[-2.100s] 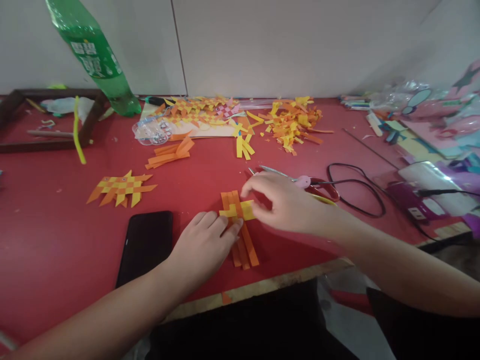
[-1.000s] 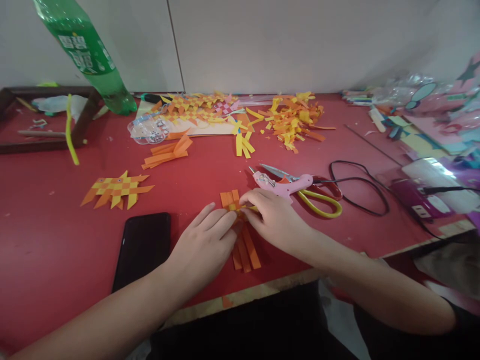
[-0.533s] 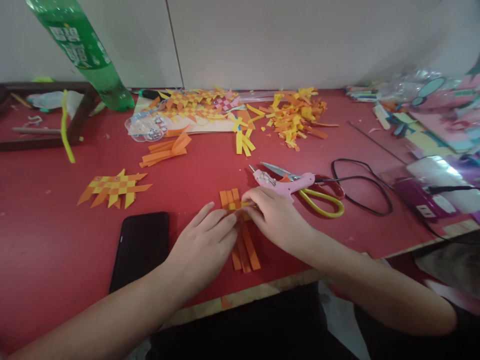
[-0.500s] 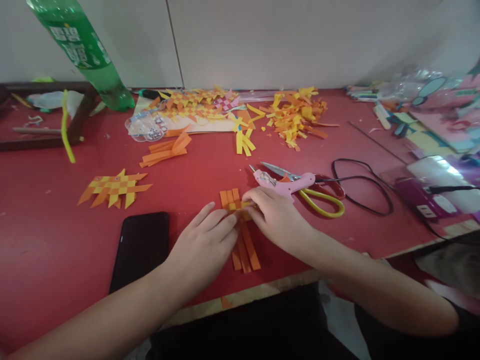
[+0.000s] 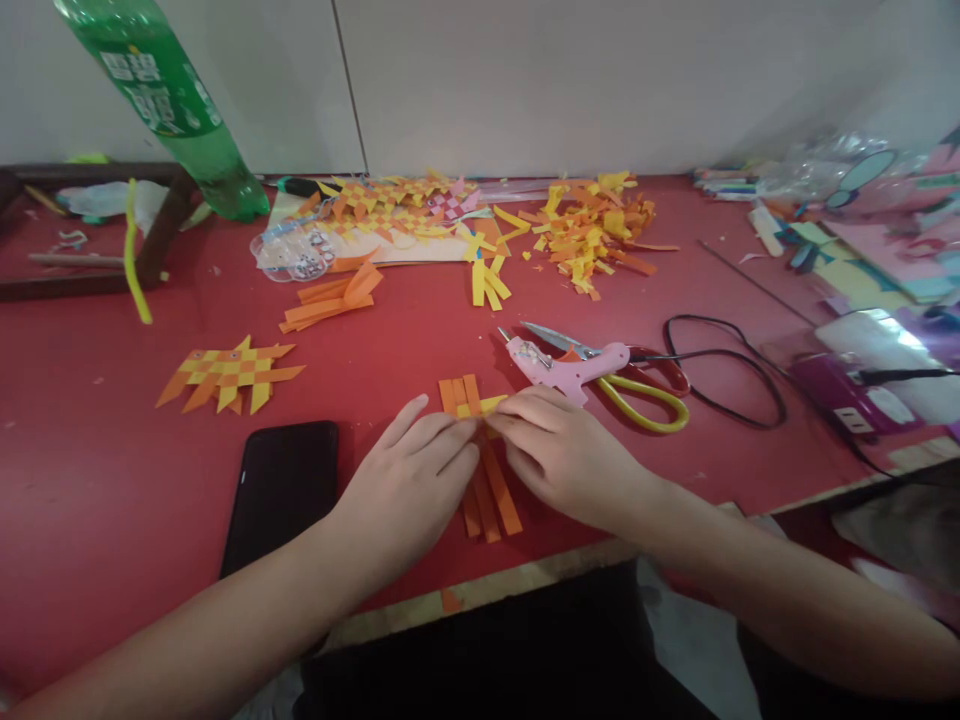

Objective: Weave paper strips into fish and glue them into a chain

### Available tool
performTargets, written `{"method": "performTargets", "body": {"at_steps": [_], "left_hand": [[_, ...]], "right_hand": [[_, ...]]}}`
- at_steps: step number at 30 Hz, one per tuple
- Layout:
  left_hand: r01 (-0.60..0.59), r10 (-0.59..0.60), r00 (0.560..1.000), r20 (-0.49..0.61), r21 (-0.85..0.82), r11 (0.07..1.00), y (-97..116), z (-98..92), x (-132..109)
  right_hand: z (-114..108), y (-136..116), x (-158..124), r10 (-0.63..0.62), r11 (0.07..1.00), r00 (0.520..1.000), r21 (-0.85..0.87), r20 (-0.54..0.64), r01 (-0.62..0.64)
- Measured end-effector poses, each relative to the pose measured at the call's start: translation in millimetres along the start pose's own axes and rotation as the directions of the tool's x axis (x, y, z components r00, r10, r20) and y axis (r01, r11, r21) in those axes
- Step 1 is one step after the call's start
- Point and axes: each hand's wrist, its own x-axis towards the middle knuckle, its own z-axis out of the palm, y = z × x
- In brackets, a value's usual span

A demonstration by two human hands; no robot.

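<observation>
Orange paper strips (image 5: pixel 491 490) lie lengthwise on the red table, crossed by a yellow paper strip (image 5: pixel 491 404) near their upper ends. My left hand (image 5: pixel 416 470) rests over the crossing from the left, its fingers bent and pressed onto the paper. From the right, my right hand (image 5: pixel 555 445) pinches at the same crossing, fingertips almost meeting the left ones. What exactly sits under the fingertips is partly hidden. A finished-looking woven orange and yellow paper fish (image 5: pixel 232 373) lies to the left, above a black phone (image 5: pixel 281 490).
A pink glue gun (image 5: pixel 566 370) and scissors (image 5: pixel 645 400) lie just beyond my right hand, with a black cord (image 5: pixel 750 365). Farther back are loose orange strips (image 5: pixel 334 300), a pile of paper scraps (image 5: pixel 592 230) and a green bottle (image 5: pixel 180 120). The table's front edge (image 5: pixel 480 590) is close.
My right hand has shifted slightly down and its fingers have moved closer to the left hand's fingertips. More of the yellow strip shows above them. The orange strips have hardly moved.
</observation>
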Motion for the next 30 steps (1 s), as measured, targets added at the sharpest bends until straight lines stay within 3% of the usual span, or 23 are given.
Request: {"method": "performTargets", "body": {"at_steps": [11, 15, 20, 24, 27, 30], "left_hand": [[0.015, -0.016, 1.000, 0.002, 0.036, 0.999, 5, -6.6, 1], [0.048, -0.049, 0.999, -0.008, -0.009, 0.999, 5, -6.9, 2], [0.119, -0.112, 0.992, 0.059, -0.144, 0.982, 2, -11.1, 4], [0.117, -0.117, 0.993, 0.001, -0.077, 0.990, 5, -26.3, 6], [0.191, -0.191, 0.982, 0.001, -0.007, 0.982, 6, -39.4, 7], [0.353, -0.351, 0.926, 0.138, 0.011, 0.935, 0, -42.3, 12]], "right_hand": [[2, 1, -2, -0.056, 0.996, 0.997, -0.060, 0.054, 0.059], [-12, 4, 12, -0.005, 1.000, 0.990, -0.012, 0.139, 0.006], [-31, 4, 38, 0.072, 0.997, 0.985, -0.043, 0.159, -0.065], [-29, 3, 45, 0.121, 0.993, 0.951, -0.045, 0.286, -0.113], [-20, 3, 41, 0.134, 0.991, 0.939, -0.058, 0.318, -0.122], [-14, 2, 35, 0.123, 0.991, 0.957, -0.085, 0.263, -0.104]]}}
